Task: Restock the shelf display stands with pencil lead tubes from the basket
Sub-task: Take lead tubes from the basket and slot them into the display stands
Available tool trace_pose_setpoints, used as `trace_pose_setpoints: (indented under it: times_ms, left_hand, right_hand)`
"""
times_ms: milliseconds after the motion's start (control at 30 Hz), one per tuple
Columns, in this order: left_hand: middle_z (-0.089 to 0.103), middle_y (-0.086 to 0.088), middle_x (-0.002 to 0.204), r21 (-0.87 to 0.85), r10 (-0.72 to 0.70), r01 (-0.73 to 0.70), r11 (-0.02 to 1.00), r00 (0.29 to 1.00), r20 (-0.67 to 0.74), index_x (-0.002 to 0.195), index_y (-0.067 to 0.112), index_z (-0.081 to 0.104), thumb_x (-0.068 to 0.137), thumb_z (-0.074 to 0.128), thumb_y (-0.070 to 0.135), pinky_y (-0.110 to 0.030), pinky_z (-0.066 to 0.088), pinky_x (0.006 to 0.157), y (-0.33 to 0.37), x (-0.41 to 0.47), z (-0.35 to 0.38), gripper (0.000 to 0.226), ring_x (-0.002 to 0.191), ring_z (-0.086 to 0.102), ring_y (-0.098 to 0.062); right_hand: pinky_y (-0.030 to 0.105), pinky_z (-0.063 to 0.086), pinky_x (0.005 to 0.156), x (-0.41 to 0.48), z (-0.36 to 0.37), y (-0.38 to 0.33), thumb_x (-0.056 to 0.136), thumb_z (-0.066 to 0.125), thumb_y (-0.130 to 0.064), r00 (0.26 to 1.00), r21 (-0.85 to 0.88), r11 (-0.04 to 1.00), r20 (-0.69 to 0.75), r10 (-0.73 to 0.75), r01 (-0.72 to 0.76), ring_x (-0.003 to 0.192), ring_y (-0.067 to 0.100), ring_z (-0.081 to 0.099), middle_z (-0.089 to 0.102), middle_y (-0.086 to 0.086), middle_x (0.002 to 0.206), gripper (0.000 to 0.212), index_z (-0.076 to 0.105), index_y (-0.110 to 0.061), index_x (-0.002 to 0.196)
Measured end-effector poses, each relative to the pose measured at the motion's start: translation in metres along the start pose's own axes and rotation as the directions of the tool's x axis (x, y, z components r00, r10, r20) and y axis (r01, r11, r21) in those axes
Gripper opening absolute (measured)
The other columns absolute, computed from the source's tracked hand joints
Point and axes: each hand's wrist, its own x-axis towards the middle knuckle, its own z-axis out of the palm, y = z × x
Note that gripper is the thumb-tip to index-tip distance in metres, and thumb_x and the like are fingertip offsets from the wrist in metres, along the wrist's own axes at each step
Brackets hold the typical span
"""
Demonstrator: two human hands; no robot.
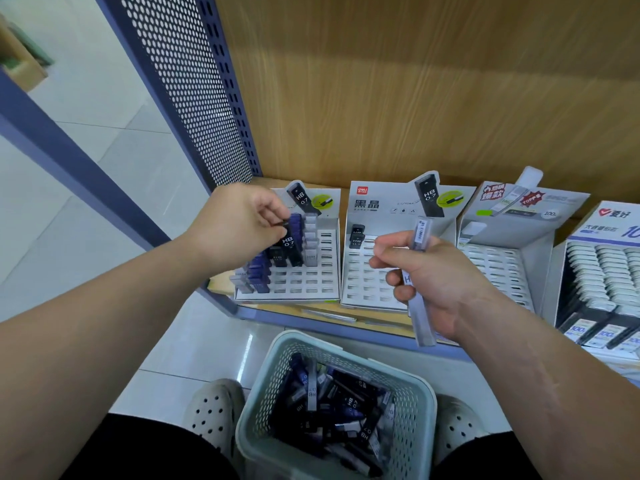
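Black HB 0.7 lead tube [290, 245] pinched by left hand [239, 223], tilted over half-filled stand [311, 271] at shelf's [221, 282] left end.

Risk: tilted tube misses slot, topples purple tubes [259, 271].

Right hand [426, 275] curled round grey tube [423, 232] over middle stand [363, 275]; could slip.

Basket [346, 344] on tiled floor [104, 168] below shelf's front edge. Perforated blue side panel [194, 81].

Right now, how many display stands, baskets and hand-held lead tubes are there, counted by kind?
Display stands: 4, the rightmost cut off by the frame.
Basket: 1.
Held tubes: 2, a black tube in the left grip, a grey tube in the right grip.
Total: 7.
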Motion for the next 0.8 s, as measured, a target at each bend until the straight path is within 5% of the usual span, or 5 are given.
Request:
trace_pose_setpoints:
  times_ms: [200,400,800]
  left_hand:
    - [0.062,0.023,0.072,0.302,0.061,-0.089,0.949,0.993,0.103,0.085,0.021,0.077,0.080,0.076,0.006,-0.005,0.046,0.067,-0.017,0.001,0.001,0.016,0.072,0.064,0.003]
    - [0.074,0.005,0.087,0.392,0.114,-0.161,0.905,0.983,0.141,0.090,0.017,0.078,0.083,0.073,0.008,-0.023,0.050,0.074,-0.030,-0.004,0.015,0.013,0.080,0.067,-0.014]
    - [0.068,0.002,0.099,0.546,0.113,-0.199,0.814,0.976,0.187,0.096,0.019,0.080,0.088,0.067,0.014,-0.033,0.052,0.078,-0.038,-0.002,0.026,0.016,0.092,0.063,-0.021]
  right_hand:
    - [0.019,0.036,0.040,0.002,0.003,0.003,0.090,0.073,-0.009,1.000,0.016,1.000,0.017,-0.003,0.003,0.048,0.008,0.051,0.074,0.009,0.077,0.009,0.073,-0.010,0.099]
    - [0.019,0.036,0.041,0.003,0.001,0.004,0.090,0.074,-0.010,1.000,0.025,1.000,0.027,-0.008,0.007,0.050,0.009,0.051,0.075,0.011,0.080,0.012,0.071,-0.010,0.102]
    - [0.020,0.037,0.041,-0.004,0.000,0.000,0.092,0.071,-0.011,0.998,0.064,0.998,0.065,0.021,-0.025,0.051,0.010,0.052,0.073,0.010,0.077,0.007,0.071,-0.009,0.099]
